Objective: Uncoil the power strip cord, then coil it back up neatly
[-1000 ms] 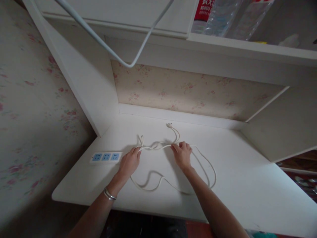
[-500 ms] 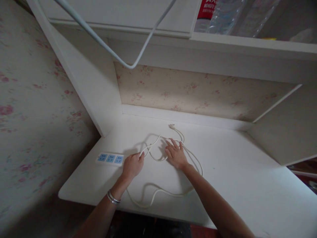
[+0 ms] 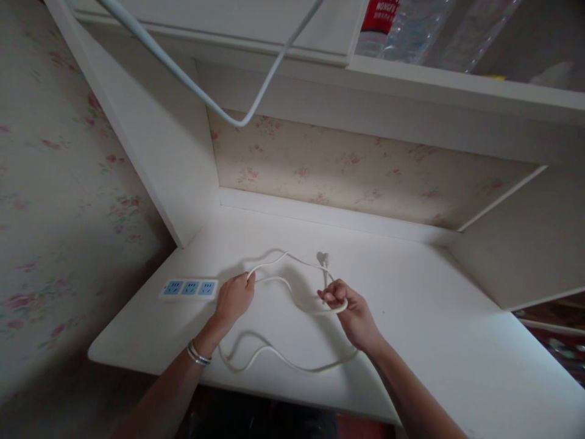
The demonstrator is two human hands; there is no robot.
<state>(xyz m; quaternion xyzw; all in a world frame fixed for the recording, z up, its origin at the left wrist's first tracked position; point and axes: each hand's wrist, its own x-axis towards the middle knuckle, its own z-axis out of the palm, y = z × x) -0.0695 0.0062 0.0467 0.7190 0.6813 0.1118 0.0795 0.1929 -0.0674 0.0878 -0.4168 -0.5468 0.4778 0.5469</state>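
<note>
My left hand (image 3: pixel 236 296) is closed around a white power cord (image 3: pixel 278 280), just right of the power strip (image 3: pixel 189 289) with its blue sockets. Bangles circle that wrist. My right hand (image 3: pixel 350 308) has its fingers curled round another stretch of the same cord, which loops over them. Beyond the right fingers, the cord's plug (image 3: pixel 324 258) hangs or lies above the white desk (image 3: pixel 411 317); whether it touches the surface I cannot tell. Between the hands the cord spans in two strands, and a loose wavy length lies along the front of the desk.
A thick pale cable (image 3: pixel 237 122) hangs across the upper view, close to the camera. Overhead is a shelf (image 3: pixel 439 82) with clear plastic bottles (image 3: pixel 411 30), one with a red label. White side panels and a flowered wall (image 3: pixel 320 164) enclose the desk.
My right hand has gone from lying spread on the cord to gripping it, lifting it and drawing it nearer. The plug has shifted nearer. My left hand keeps its hold.
</note>
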